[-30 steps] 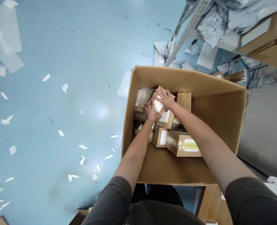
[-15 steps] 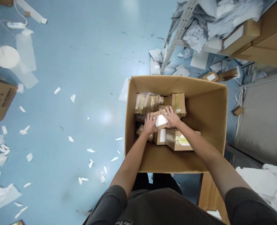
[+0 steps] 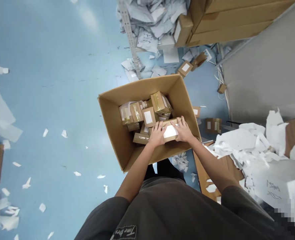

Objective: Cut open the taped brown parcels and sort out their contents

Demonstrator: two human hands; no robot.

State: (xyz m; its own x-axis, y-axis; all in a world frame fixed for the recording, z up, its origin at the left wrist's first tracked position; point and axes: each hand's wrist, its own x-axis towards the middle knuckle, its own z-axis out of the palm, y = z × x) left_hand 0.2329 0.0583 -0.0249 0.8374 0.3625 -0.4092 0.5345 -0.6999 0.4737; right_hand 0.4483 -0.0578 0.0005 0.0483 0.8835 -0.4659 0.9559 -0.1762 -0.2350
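Note:
A large open cardboard carton (image 3: 117, 143) stands in front of my body with several small cardboard boxes inside. Between my two hands is a small cardboard box (image 3: 171, 132) with a white label facing up, at the carton's front right. My left hand (image 3: 157, 133) grips its left end and my right hand (image 3: 183, 131) its right end, fingers curled over the top. Just beyond my left hand lies a labelled box (image 3: 148, 117). A box with yellowish tape (image 3: 159, 102) sits tilted near the far wall. Whether the held box rests on others is hidden.
Paper scraps (image 3: 64, 133) litter the blue floor on the left. A metal rack post (image 3: 130, 36) rises beyond the carton, beside heaped grey-white packages (image 3: 149, 20). On the right, torn white paper (image 3: 239, 140) covers a wooden table (image 3: 199, 166).
My hands have left the smaller labelled box, which now lies farther back, and hold a longer one at the front right. My view has turned, and the carton appears rotated and farther left.

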